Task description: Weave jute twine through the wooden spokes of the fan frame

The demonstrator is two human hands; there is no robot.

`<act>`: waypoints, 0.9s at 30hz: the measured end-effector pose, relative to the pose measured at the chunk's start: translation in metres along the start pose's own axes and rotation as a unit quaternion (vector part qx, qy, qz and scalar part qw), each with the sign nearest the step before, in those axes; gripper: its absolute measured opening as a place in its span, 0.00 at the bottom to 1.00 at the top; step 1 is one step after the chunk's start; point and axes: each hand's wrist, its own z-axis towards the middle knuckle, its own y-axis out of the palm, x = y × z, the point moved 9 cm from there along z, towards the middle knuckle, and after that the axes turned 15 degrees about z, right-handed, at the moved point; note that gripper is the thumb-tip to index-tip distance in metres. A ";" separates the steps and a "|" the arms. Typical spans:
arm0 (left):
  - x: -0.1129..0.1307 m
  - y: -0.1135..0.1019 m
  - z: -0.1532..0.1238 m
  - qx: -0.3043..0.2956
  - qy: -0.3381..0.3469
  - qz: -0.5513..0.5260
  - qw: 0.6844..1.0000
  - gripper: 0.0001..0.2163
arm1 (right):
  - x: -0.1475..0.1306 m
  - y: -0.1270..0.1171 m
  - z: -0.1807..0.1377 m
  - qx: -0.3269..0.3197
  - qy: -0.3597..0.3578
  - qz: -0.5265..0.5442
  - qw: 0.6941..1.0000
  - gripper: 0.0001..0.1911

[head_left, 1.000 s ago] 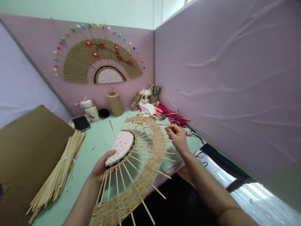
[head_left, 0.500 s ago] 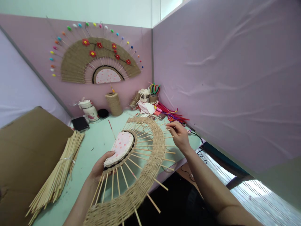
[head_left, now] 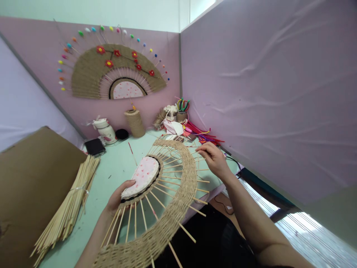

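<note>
I hold a half-made fan [head_left: 178,197] of bamboo sticks woven with a band of jute twine, over the front of the pale green table [head_left: 111,175]. My left hand [head_left: 118,197] grips it from under its pink flowered half-round core [head_left: 142,175], thumb on the core's edge. My right hand [head_left: 213,158] is at the outer rim of the weave, fingers pinched together on the twine or a stick end; which one is too small to tell.
A bundle of bamboo sticks [head_left: 69,204] lies at the left beside a brown cardboard sheet [head_left: 30,186]. A twine spool [head_left: 135,123], a jar [head_left: 104,130], a black pad [head_left: 95,146] and coloured pipe cleaners [head_left: 200,136] stand at the back. A finished fan [head_left: 117,69] hangs on the pink wall.
The fan has turned a little in my hands, its lower end swinging left. My right hand has moved slightly up along the rim. My left hand keeps its grip.
</note>
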 end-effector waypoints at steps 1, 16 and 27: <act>-0.001 -0.001 0.001 0.003 0.001 -0.002 1.000 0.18 | 0.001 0.000 0.000 -0.005 0.008 0.002 1.000 0.07; 0.029 0.004 0.002 0.037 0.173 0.028 0.984 0.30 | 0.046 0.003 -0.014 0.048 0.242 0.211 0.946 0.11; 0.041 -0.006 -0.001 0.062 0.283 0.056 0.956 0.23 | 0.044 0.024 -0.002 0.127 0.263 0.422 0.858 0.11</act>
